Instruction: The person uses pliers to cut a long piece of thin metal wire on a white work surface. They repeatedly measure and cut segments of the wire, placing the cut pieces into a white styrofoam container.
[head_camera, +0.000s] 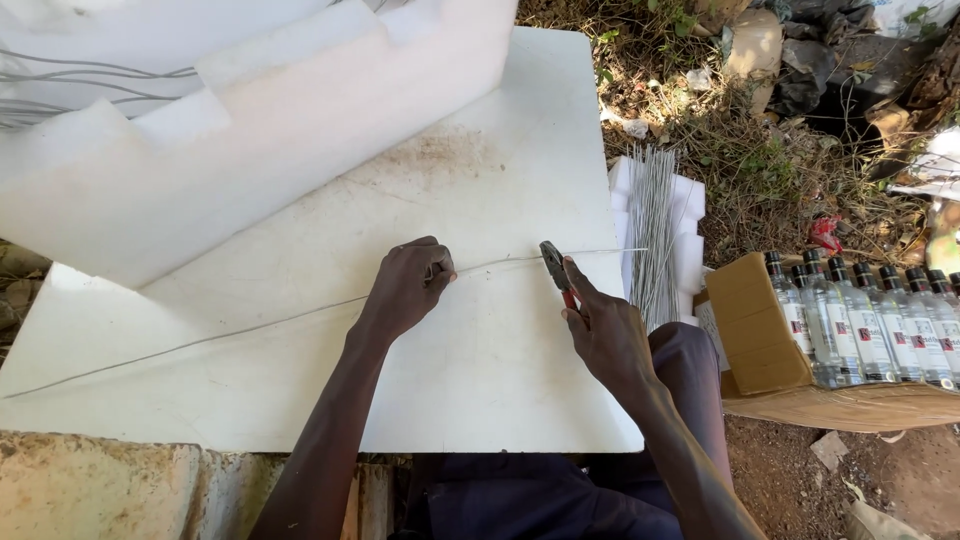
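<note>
— What are the hands doing?

— The left hand (408, 285) has its fingers clenched around a long thin wire (240, 330) that lies across the white foam worktop (480, 180). The right hand (605, 335) grips red-handled pliers (556, 270), fingers closed on the handles, the jaws set on the same wire just right of the left hand.

— And further out?

— A bundle of cut wire pieces (652, 225) rests on a foam block at the worktop's right edge. Right of that, a cardboard box (760, 325) holds clear glass bottles (870, 320). A stepped foam block (250, 130) sits at the far side, with dry grass (760, 150) beyond.
</note>
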